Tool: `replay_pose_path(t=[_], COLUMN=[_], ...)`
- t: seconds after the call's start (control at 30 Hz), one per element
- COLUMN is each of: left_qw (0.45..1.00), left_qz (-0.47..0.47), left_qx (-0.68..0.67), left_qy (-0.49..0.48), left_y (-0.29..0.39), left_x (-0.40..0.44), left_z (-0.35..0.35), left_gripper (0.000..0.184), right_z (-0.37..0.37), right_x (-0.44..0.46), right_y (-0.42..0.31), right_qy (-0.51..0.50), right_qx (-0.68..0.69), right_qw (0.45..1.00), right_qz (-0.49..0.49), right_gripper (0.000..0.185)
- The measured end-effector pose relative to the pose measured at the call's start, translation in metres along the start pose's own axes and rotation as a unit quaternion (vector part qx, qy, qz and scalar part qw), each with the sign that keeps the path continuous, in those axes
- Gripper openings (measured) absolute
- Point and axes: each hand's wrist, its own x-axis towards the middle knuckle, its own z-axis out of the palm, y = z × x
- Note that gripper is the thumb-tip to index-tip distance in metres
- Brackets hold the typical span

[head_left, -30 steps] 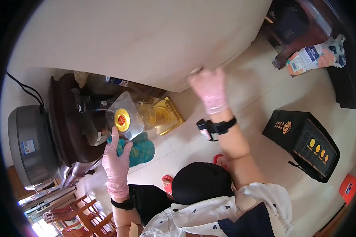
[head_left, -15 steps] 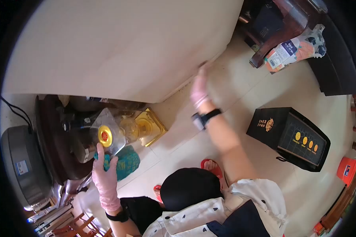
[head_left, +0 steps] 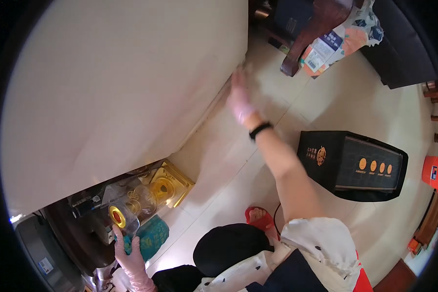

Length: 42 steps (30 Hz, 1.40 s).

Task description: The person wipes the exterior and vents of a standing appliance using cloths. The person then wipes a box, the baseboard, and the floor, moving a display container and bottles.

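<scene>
The clear container (head_left: 131,198), with a gold cap (head_left: 117,217) at one end and a square gold base (head_left: 180,187) at the other, is at the lower left, between the wall and the person. Yellow-gold shapes show through its transparent side (curled ones near the middle, though glare blurs what they are). The left hand (head_left: 131,260), in a pink glove, has its forefinger up at the cap's edge and its thumb set apart; a patterned teal cloth (head_left: 154,236) lies just behind them, and I cannot tell whether the fingers grip it. Dark brown furniture (head_left: 70,233) is beside the container, with dark items partly hidden there.

The right hand (head_left: 241,97), also gloved in pink, reaches out to the foot of the wall (head_left: 131,73); motion blur smears its fingers, so whether it is closed or holds anything cannot be told.

On the floor (head_left: 228,180), a black box (head_left: 321,158) with gold emblems hides its contents. Farther off, an orange-and-white package (head_left: 333,48) lies against a dark wooden leg (head_left: 311,39), and a red bucket (head_left: 433,173) is near the right edge, its inside out of sight.
</scene>
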Motion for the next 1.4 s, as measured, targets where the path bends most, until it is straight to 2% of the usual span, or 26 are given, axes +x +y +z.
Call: replay_pose_path(t=[0.07,0.1,0.13,0.17,0.2,0.23,0.27,0.33,0.37,0.4,0.43,0.6,0.77,0.83,0.87,0.9,0.93,0.97,1.07,1.1,1.13,1.2,1.23,1.27,1.37,1.4], left_qw=[1.0,1.0,0.999,0.999,1.0,1.0,1.0,0.999,0.999,0.999,0.999,0.999,0.999,1.0,1.0,1.0,1.0,1.0,0.999,0.998,0.998,0.997,0.997,0.998,0.999,0.998], left_qz=[-0.011,-0.017,-0.023,-0.024,-0.018,-0.013,-0.013,-0.018,-0.025,-0.021,-0.025,-0.029,-0.045,-0.015,0.009,-0.009,-0.01,-0.018,-0.038,-0.047,-0.043,-0.062,-0.055,-0.04,-0.029,-0.046], left_qx=[-0.009,-0.014,-0.02,-0.021,0.0,0.018,0.015,0.016,0.017,0.02,0.017,0.017,0.009,0.006,0.007,0.001,0.004,0.002,-0.021,-0.044,-0.045,-0.041,-0.045,-0.039,-0.032,-0.035], left_qy=[-0.005,-0.007,-0.011,-0.015,-0.014,-0.013,-0.018,-0.03,-0.04,-0.037,-0.038,-0.043,-0.024,-0.006,0.012,0.006,0.005,-0.004,-0.015,-0.017,-0.02,-0.008,-0.011,-0.018,-0.026,-0.022], left_y=[0.001,0.001,0.002,0.004,0.007,0.009,0.009,0.008,0.009,0.01,0.009,0.016,0.018,0.003,0.003,0.005,0.011,0.015,0.016,0.016,0.016,0.017,0.015,0.011,-0.002,-0.008], left_x=[0.0,0.0,0.0,-0.001,0.001,0.001,0.0,0.002,0.002,0.002,0.002,0.002,0.002,0.0,0.002,0.0,0.001,0.002,0.0,0.0,0.001,0.003,0.004,0.004,0.004,0.006], left_z=[0.0,0.0,-0.002,-0.003,-0.004,-0.002,-0.002,-0.003,-0.005,-0.007,-0.007,-0.006,-0.004,0.0,0.001,0.001,0.001,0.0,-0.001,0.0,0.001,0.001,0.001,0.0,-0.003,-0.004], left_gripper=[0.07,0.07,0.07,0.07,0.071,0.071,0.071,0.066,0.067,0.067,0.066,0.065,0.069,0.069,0.069,0.069,0.069,0.069,0.069,0.068,0.068,0.068,0.068,0.066,0.066,0.068], right_z=[0.002,0.021,0.042,0.057,0.065,0.049,0.038,0.094,0.086,0.072,0.045,0.031,0.054,0.048,0.043,0.036,0.01,-0.014,-0.004,0.01,0.023,0.048,0.078,0.103,0.098,0.074], right_x=[0.032,0.036,0.035,0.034,0.037,0.01,-0.033,-0.067,-0.065,-0.06,-0.053,-0.022,-0.058,-0.064,-0.051,-0.035,-0.015,0.004,0.047,0.044,0.041,-0.003,-0.028,-0.05,-0.072,-0.056], right_y=[0.018,0.029,0.042,0.051,0.051,0.008,-0.044,-0.031,-0.029,-0.021,-0.026,0.005,-0.013,-0.012,-0.003,0.01,0.0,-0.012,0.012,0.007,0.0,-0.03,-0.025,-0.009,-0.006,-0.005], right_qy=[-0.018,-0.075,-0.119,-0.146,-0.154,-0.102,-0.028,0.028,0.032,-0.06,-0.145,-0.03,0.064,-0.034,-0.01,0.012,0.085,0.15,0.176,0.157,0.137,0.146,0.149,0.142,0.122,0.125], right_qx=[-0.091,0.256,0.569,0.811,0.955,0.748,0.386,0.511,0.512,0.226,-0.084,-0.031,-0.171,0.048,0.432,0.736,0.534,0.288,0.219,0.336,0.448,0.672,0.454,0.2,0.291,0.201], right_qw=[0.996,0.964,0.813,0.566,0.253,0.652,0.916,0.857,0.856,0.967,0.978,0.979,0.946,0.983,0.902,0.655,0.831,0.942,0.959,0.927,0.882,0.709,0.872,0.968,0.949,0.97], right_qz=[0.018,0.024,0.03,0.029,0.021,0.069,0.107,-0.062,-0.063,-0.1,-0.127,-0.2,-0.269,-0.172,-0.001,0.172,0.132,0.089,0.039,0.047,0.052,0.157,0.109,0.059,0.017,0.055], right_gripper=[0.066,0.064,0.062,0.06,0.058,0.058,0.058,0.046,0.046,0.039,0.034,0.024,0.023,0.026,0.027,0.027,0.028,0.028,0.028,0.031,0.039,0.04,0.039,0.038,0.033,0.029])
